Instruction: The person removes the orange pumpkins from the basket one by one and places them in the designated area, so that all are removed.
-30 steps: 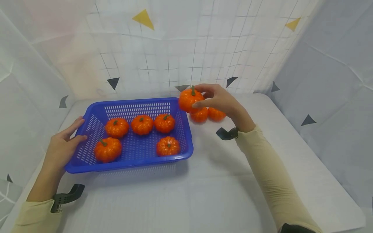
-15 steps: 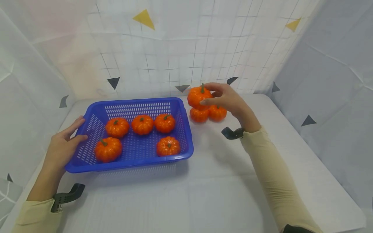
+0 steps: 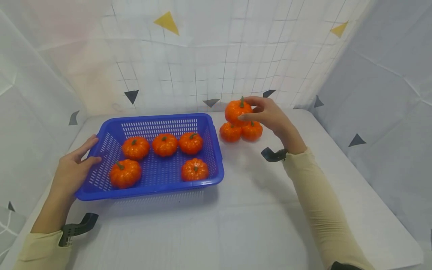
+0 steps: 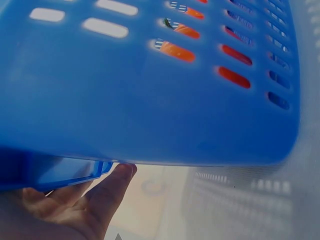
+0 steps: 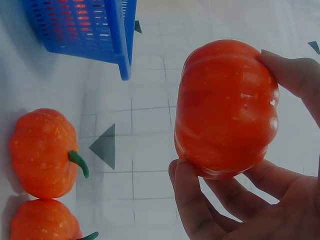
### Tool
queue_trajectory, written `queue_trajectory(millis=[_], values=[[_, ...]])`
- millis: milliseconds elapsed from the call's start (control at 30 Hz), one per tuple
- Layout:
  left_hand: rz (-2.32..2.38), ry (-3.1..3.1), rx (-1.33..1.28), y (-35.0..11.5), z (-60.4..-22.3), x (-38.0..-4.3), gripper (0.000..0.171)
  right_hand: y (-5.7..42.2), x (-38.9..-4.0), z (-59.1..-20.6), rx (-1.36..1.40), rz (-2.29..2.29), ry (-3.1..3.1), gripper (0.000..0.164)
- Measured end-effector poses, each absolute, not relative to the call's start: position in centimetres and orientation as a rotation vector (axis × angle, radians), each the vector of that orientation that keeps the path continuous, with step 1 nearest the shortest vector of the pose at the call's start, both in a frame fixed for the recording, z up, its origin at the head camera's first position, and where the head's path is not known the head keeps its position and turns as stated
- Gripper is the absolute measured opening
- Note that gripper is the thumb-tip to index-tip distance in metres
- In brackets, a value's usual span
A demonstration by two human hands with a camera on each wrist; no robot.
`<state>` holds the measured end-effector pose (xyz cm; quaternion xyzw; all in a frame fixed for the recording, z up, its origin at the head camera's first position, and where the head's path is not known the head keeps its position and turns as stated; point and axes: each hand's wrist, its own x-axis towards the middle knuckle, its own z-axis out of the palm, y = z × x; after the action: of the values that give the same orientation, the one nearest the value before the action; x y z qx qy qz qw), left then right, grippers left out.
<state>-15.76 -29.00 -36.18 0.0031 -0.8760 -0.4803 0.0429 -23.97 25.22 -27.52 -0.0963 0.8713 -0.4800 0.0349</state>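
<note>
A small orange toy pumpkin [image 3: 237, 111] with a green stem is held above the table by my right hand [image 3: 266, 113], pinched between thumb and fingers. In the right wrist view the thumb lies on one side of the pumpkin [image 5: 227, 110] and the fingers on the other. Beneath it, two more pumpkins, one on the left [image 3: 230, 132] and one on the right [image 3: 252, 131], sit side by side on the table. My left hand [image 3: 71, 168] grips the left rim of a blue plastic basket [image 3: 148, 193]. Inside the basket lie several pumpkins, including one [image 3: 125, 173] at the front left.
The white table [image 3: 216, 232] stretches in front of the basket and to the right. A white gridded sheet [image 3: 202, 56] with dark and yellow triangles rises behind it, and a grey-white sheet [image 3: 388, 112] borders the right side.
My right hand has moved to the right with its pumpkin, away from the basket's right rim to above the two pumpkins on the table. The left hand and basket have stayed put.
</note>
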Motion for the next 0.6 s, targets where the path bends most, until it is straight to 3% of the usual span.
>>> queue_trajectory(millis=[600], values=[[-1.445,-2.688,0.002,-29.0,-36.3,-15.7,0.06,27.3,-24.3,-28.5,-0.095,-1.432,2.773,0.076]])
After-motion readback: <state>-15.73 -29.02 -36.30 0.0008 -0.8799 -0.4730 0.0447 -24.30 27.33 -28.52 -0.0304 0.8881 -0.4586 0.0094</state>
